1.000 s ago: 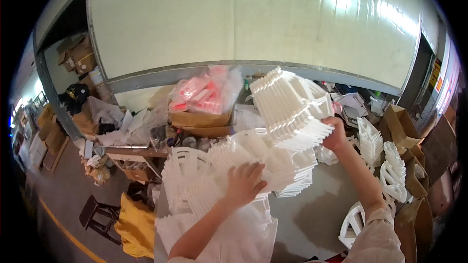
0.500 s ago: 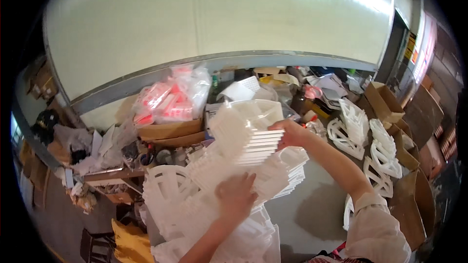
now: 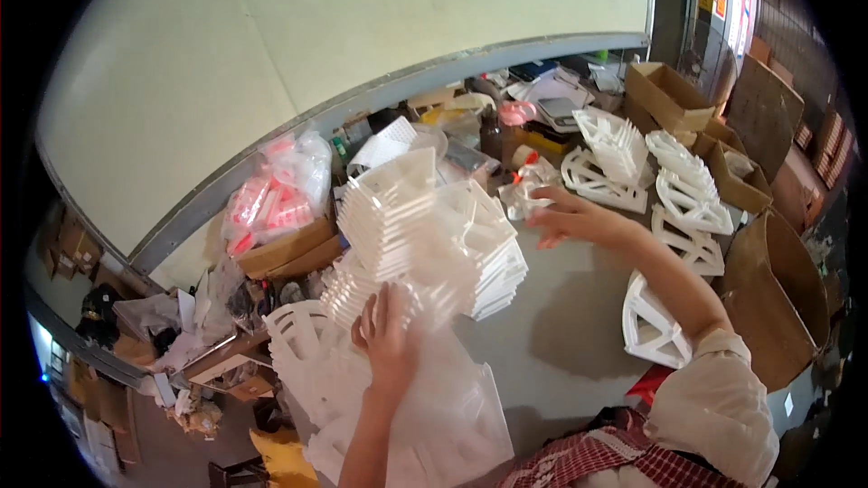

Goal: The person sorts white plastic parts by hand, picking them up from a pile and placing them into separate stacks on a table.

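My left hand [image 3: 387, 343] rests against the near side of a tall stack of white plastic frames [image 3: 384, 217], its fingers spread and no grip visible. This stack leans among other nested frames, its lower part blurred. Right beside it stands a second stack of white frames [image 3: 497, 253]. Flat under my left wrist lie larger translucent white sheets or panels [image 3: 425, 416], next to a curved white frame with slots [image 3: 303, 334]. My right hand [image 3: 574, 219] hovers over the grey tabletop [image 3: 561, 343], open with fingers apart, right of the stacks and holding nothing.
More white fan-shaped frames [image 3: 655, 321] line the table's right side, beside open cardboard boxes [image 3: 768, 298]. Plastic bags with red-and-white contents [image 3: 280, 194] sit in a carton at the back left. Papers, a brown bottle [image 3: 491, 134] and clutter fill the back edge under a pale wall panel [image 3: 362, 18].
My right hand has let go of the stack and moved away to the right. The stack now stands more upright, my left hand still against it. The view has turned right.
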Demonstrator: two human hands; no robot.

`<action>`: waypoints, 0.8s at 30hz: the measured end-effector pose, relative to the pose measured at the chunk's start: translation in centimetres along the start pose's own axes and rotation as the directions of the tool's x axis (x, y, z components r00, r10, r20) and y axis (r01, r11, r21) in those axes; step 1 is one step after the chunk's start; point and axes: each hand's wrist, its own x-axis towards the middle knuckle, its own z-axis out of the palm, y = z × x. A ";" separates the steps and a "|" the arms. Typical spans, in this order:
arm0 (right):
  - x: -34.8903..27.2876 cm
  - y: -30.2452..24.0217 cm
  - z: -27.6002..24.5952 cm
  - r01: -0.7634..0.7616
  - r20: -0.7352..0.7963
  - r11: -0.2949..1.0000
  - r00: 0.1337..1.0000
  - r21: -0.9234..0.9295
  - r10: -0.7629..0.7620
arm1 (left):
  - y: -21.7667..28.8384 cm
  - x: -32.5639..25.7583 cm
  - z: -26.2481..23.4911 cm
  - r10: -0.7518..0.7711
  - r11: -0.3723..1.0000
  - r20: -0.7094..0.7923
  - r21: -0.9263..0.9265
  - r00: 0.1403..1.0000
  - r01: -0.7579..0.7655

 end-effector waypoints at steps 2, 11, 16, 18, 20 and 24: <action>-4.8 0.5 -2.2 -0.077 -0.030 0.994 0.997 -0.081 0.075 | 0.6 0.0 0.2 -0.032 0.997 -0.014 -0.066 0.999 0.031; -23.7 10.4 -11.9 -0.224 -0.280 0.961 0.944 -0.164 0.173 | 13.2 0.7 -0.3 0.108 0.983 -0.081 -0.139 0.991 -0.119; -32.8 10.8 -13.0 -0.645 -0.582 0.668 0.722 -0.370 0.374 | 21.4 -1.5 6.5 0.256 0.943 0.239 -0.275 0.937 -0.188; -34.8 15.4 -15.0 -0.609 -0.563 0.651 0.762 -0.454 0.320 | 24.3 -3.1 10.3 0.294 0.913 0.333 -0.374 0.896 -0.160; -34.6 17.7 -16.3 -0.645 -0.537 0.684 0.731 -0.340 0.422 | 26.5 -6.0 15.4 0.259 0.850 0.428 -0.526 0.866 0.006; -35.1 28.5 -18.4 -0.449 -0.372 0.891 0.838 -0.056 0.399 | 33.4 -5.7 18.3 0.162 0.726 0.810 -0.485 0.564 0.488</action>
